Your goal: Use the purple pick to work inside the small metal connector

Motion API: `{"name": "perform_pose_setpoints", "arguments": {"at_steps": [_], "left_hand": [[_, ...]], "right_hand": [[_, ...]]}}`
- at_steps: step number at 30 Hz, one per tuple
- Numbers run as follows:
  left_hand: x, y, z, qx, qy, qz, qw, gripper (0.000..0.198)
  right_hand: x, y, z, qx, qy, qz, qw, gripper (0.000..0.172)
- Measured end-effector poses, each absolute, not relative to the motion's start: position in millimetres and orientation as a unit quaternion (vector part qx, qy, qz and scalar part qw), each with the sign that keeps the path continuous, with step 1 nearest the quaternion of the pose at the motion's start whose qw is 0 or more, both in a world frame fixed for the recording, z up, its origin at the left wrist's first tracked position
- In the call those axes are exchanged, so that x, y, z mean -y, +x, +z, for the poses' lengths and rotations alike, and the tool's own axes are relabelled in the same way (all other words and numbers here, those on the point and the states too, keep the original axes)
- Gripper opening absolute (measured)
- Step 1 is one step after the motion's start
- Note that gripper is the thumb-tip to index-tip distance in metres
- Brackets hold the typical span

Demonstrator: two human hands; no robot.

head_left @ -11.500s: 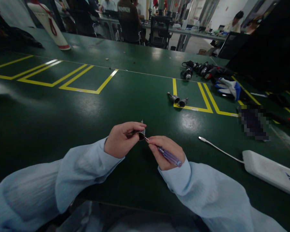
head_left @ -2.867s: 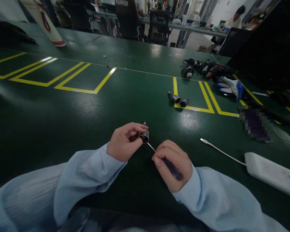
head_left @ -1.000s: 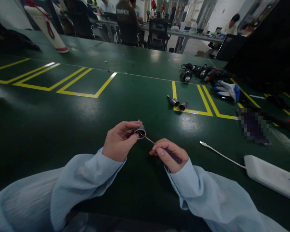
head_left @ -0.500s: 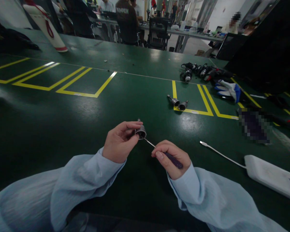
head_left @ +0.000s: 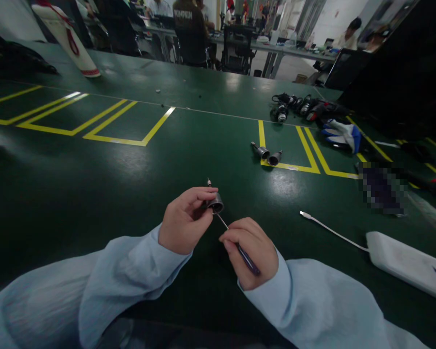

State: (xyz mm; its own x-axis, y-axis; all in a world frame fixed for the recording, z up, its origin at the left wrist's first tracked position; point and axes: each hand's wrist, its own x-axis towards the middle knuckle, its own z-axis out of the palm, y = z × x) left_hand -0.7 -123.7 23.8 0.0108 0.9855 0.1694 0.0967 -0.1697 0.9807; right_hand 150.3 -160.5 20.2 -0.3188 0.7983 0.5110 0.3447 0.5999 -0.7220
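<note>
Between the thumb and fingers of my left hand [head_left: 187, 220] is a hole saw [head_left: 216, 203], a grey metal cup with a thin shank pointing up and away. Its open mouth is tilted toward me. My right hand [head_left: 252, 252] is closed around the dark handle of a slim screwdriver [head_left: 248, 260]. The thin metal shaft reaches up and left to the lower rim of the cup; I cannot tell whether the tip is inside. Two similar metal cups with shanks, a left one [head_left: 263, 152] and a right one [head_left: 275, 158], lie farther off on the green table.
On the right are a white power bank [head_left: 403, 261] with a short cable [head_left: 334, 230], and a blue-white glove [head_left: 343, 134]. Dark tools [head_left: 287, 109] are clustered behind. Yellow tape [head_left: 114, 140] marks the tabletop [head_left: 94, 194]. A white-and-red object [head_left: 70, 41] leans at back left; people sit beyond.
Both hands have shifted slightly down, the left also a little right, the right a little left. The hole saw has tilted and the screwdriver stands steeper in the view.
</note>
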Motion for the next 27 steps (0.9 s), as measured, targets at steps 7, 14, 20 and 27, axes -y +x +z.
{"name": "perform_pose_setpoints", "arguments": {"at_steps": [7, 14, 20, 27], "left_hand": [[116.0, -1.0, 25.3, -0.511, 0.484, 0.528, 0.476, 0.020], [116.5, -0.5, 28.4, -0.515, 0.467, 0.524, 0.491, 0.021], [114.1, -2.9, 23.4, -0.506, 0.483, 0.525, 0.485, 0.021], [112.8, -2.8, 23.1, -0.499, 0.518, 0.523, 0.457, 0.018]], "right_hand": [[146.1, 156.6, 0.5, 0.501, -0.348, 0.593, 0.525, 0.012], [146.0, 153.8, 0.6, 0.354, -0.313, 0.699, 0.537, 0.018], [147.0, 156.6, -1.2, 0.421, -0.332, 0.642, 0.548, 0.019], [146.9, 159.9, -1.6, 0.532, -0.379, 0.525, 0.545, 0.018]]}}
